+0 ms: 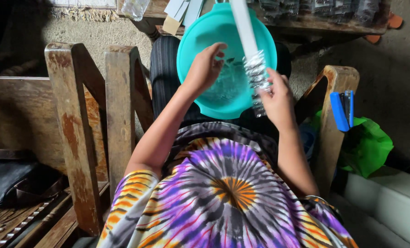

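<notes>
I am gripping a crinkly clear packet strip (pixel 256 73) in my right hand (pixel 276 98), closed on its lower end; it looks light and slippery, best pinched at an edge. My left hand (pixel 205 69) is reaching, fingers loosely spread, into the teal basin (pixel 191 41) on my lap.

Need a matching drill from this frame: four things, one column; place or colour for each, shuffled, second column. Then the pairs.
Things:
1. basin
2. stapler
3. left hand
4. right hand

Descriptions:
A. blue, lying on the wooden armrest
B. holding a clear packet on a white strip
C. teal, on the lap
D. reaching into the basin

Pairs: 1-C, 2-A, 3-D, 4-B
</notes>
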